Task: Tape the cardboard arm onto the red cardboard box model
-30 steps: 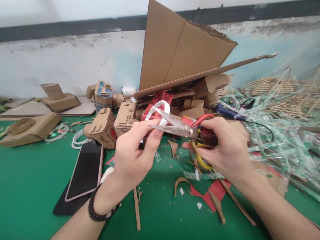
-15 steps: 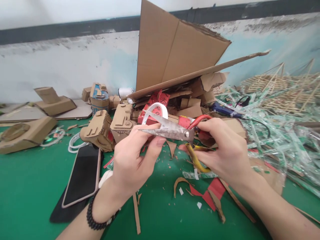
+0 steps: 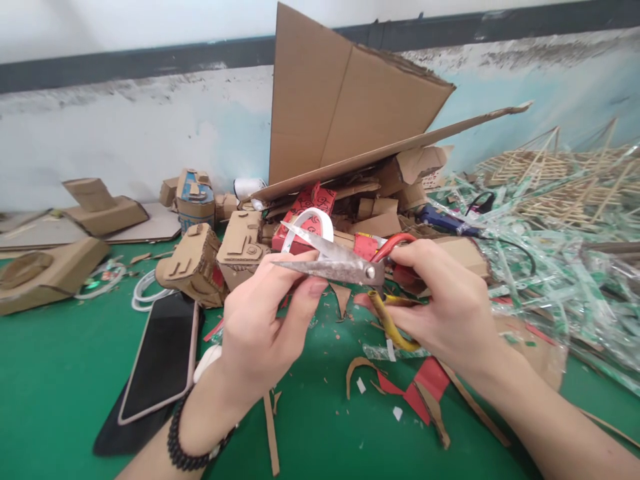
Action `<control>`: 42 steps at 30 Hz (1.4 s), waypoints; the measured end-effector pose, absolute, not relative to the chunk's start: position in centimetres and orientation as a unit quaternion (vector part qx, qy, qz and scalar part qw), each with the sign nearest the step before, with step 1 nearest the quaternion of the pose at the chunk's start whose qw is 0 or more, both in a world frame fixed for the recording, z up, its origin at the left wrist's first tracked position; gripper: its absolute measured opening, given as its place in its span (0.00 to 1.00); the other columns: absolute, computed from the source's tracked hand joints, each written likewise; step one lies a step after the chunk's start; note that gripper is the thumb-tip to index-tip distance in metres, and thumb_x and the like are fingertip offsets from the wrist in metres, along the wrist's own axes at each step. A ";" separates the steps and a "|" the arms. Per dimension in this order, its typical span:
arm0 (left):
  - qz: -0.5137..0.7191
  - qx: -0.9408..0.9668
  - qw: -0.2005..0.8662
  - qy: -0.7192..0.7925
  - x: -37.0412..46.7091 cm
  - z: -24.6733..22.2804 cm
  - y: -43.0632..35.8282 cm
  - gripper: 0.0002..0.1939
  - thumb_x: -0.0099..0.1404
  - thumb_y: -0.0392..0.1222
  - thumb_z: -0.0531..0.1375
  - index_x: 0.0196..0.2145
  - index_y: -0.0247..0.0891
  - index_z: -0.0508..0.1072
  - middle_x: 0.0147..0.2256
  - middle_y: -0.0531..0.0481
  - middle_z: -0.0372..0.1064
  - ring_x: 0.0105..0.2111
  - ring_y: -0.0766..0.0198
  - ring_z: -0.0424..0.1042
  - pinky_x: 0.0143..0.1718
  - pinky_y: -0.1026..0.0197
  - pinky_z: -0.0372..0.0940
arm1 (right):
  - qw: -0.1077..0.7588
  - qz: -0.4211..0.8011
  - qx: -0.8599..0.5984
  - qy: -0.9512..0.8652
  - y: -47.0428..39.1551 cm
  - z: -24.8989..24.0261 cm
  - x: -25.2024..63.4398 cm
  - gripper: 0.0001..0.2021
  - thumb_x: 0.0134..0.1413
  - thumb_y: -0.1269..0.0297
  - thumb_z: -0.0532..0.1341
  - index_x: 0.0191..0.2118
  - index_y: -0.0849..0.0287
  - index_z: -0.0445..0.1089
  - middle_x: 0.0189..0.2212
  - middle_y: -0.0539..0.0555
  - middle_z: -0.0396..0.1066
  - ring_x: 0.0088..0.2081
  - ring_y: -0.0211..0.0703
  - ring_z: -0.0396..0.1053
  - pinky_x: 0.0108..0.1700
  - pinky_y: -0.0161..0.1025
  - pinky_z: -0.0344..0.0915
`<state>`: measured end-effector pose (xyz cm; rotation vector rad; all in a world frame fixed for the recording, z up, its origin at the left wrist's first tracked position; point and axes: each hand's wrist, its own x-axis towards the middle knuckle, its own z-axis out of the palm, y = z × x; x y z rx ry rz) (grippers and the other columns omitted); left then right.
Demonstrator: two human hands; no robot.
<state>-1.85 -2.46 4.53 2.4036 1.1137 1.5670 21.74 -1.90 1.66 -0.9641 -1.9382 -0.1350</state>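
Observation:
My right hand [image 3: 445,293] grips a pair of scissors [image 3: 345,263] by one red and one yellow handle. The worn metal blades are parted and point left, passing over the fingers of my left hand [image 3: 270,307]. That hand is closed in a pinch on a white ring-shaped strip [image 3: 320,220], whose curve rises behind the upper blade. My fingers and the blades hide the ring's lower part. Behind it lies a red patterned piece [image 3: 313,200]. Below the hands are cardboard scraps [image 3: 360,363] and red paper pieces [image 3: 430,383] on the green tabletop [image 3: 320,427].
A phone [image 3: 160,357] lies left of my wrist. Cardboard models [image 3: 240,243] stand beyond it. A big cardboard sheet [image 3: 310,100] leans over a scrap pile at the wall. Clear and green plastic strips [image 3: 530,267], a blue tool [image 3: 445,220] and a stick structure [image 3: 545,160] fill the right.
The view has shifted slightly, so the scene sits a little further left and lower. Both hands keep their holds, and the scissor blades look slightly wider apart.

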 end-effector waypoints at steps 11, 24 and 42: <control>0.498 0.786 0.021 0.364 -2.0 4.7 -2.4 0.09 0.78 0.38 0.59 0.41 0.39 0.80 0.34 0.45 0.82 0.40 0.56 0.83 0.43 0.58 0.78 | 0.473 -0.064 -0.390 -0.787 -1.8 1.5 21.7 0.17 0.64 0.61 0.73 0.52 0.54 0.69 0.41 0.56 0.80 0.37 0.47 0.76 0.32 0.41 0.64; 0.504 0.786 0.022 0.356 -1.9 4.8 -2.3 0.09 0.77 0.35 0.60 0.42 0.39 0.81 0.35 0.45 0.83 0.40 0.56 0.83 0.43 0.58 0.79 | 0.477 -0.080 -0.385 -0.786 -1.8 1.6 21.8 0.16 0.63 0.64 0.73 0.50 0.53 0.69 0.39 0.55 0.80 0.38 0.49 0.77 0.34 0.42 0.66; 0.503 0.787 0.025 0.356 -1.9 4.9 -2.4 0.12 0.77 0.37 0.59 0.34 0.40 0.78 0.33 0.46 0.82 0.39 0.57 0.83 0.43 0.58 0.79 | 0.466 -0.099 -0.390 -0.788 -1.7 1.4 22.2 0.16 0.62 0.64 0.74 0.50 0.53 0.69 0.39 0.54 0.80 0.35 0.47 0.76 0.31 0.42 0.63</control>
